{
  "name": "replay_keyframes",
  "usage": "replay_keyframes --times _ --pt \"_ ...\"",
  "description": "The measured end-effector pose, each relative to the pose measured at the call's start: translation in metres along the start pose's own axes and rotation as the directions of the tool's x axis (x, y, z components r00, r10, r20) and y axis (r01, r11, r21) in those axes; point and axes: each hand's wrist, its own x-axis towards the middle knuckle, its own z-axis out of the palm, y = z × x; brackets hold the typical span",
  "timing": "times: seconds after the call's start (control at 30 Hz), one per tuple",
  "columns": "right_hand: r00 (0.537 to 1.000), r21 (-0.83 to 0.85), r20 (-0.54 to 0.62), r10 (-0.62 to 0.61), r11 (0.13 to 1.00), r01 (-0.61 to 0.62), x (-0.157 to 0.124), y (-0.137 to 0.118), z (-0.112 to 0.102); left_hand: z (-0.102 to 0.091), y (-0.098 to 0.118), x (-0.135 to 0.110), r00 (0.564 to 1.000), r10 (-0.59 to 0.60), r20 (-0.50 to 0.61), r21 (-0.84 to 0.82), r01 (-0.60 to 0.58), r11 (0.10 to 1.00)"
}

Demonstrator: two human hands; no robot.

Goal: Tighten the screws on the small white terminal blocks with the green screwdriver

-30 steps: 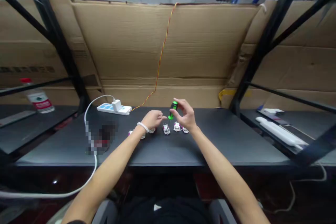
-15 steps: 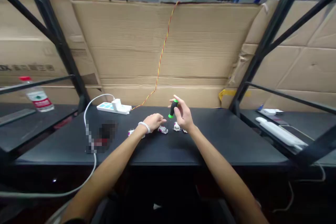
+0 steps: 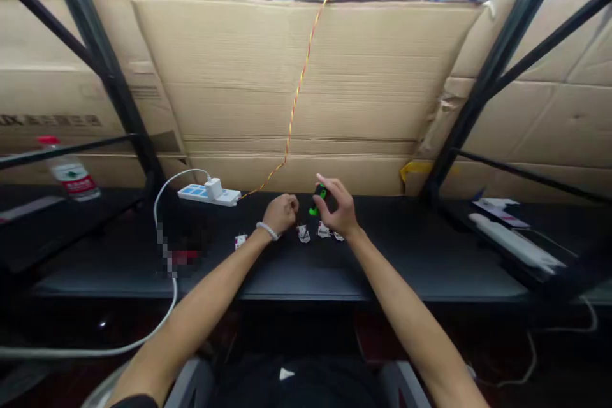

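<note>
My right hand [image 3: 338, 204] is closed around the black-and-green handle of what looks like a screwdriver [image 3: 316, 199], held above the dark tabletop. The shaft and tip cannot be made out. Just left of it, my left hand [image 3: 281, 212], with a pale beaded bracelet on the wrist, has its fingers curled in; what they hold, if anything, is hidden. Between and below the hands lie small white parts with dark and purplish details: one [image 3: 303, 233] beside the left hand, another [image 3: 324, 229] under the handle, a third [image 3: 338, 236] partly behind the right hand. One more [image 3: 240, 240] lies left of the left wrist.
A white power strip [image 3: 201, 194] with a plugged-in adapter [image 3: 213, 188] sits at the back left, its white cable [image 3: 173, 296] dropping over the front edge. Cardboard [image 3: 229, 76] walls the back. Dark metal posts [image 3: 471, 102] flank the table [image 3: 430, 255]. A water bottle [image 3: 74, 175] stands far left.
The left hand's fingers have drawn in from an extended pose, and it has shifted slightly away from me. The small part beside it has turned or moved a little right. The right hand still holds the handle.
</note>
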Motion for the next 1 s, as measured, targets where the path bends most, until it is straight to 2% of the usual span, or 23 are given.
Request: replay_keyframes --times 0.1,0.2,0.27,0.37,0.5,0.63,0.83,1.0 --pt "1.000 0.002 0.011 0.003 1.000 -0.003 0.000 0.000 0.000 0.001 -0.001 0.000 1.000 0.018 -0.005 -0.020 -0.018 1.000" --pt "1.000 0.034 0.005 0.030 0.999 -0.030 -0.001 0.000 0.003 0.002 -0.005 0.001 0.989 0.115 0.090 -0.070 -0.109 0.992" --pt "0.999 0.051 -0.007 0.052 0.997 -0.051 -0.002 0.001 0.004 0.003 -0.008 0.002 0.950 0.228 0.213 -0.114 -0.208 0.972" --pt "0.997 0.053 -0.026 0.071 0.996 -0.070 -0.002 0.003 0.005 0.005 -0.014 0.001 0.866 0.345 0.362 -0.168 -0.304 0.938" --pt "0.994 0.047 -0.068 0.083 0.996 -0.080 0.001 0.005 0.004 0.009 -0.018 0.001 0.829 0.373 0.417 -0.198 -0.318 0.927" --pt "0.990 0.061 -0.092 0.107 0.993 -0.101 0.003 0.004 0.002 0.010 -0.020 0.001 0.831 0.353 0.430 -0.195 -0.297 0.935" --pt "0.993 0.132 0.089 0.073 0.988 -0.085 0.003 -0.002 0.005 0.010 -0.019 -0.002 0.846 0.287 0.449 -0.161 -0.239 0.958" --pt "0.992 0.150 0.055 0.114 0.981 -0.121 -0.001 0.003 0.005 0.009 -0.013 0.002 0.864 0.268 0.426 -0.118 -0.241 0.963"
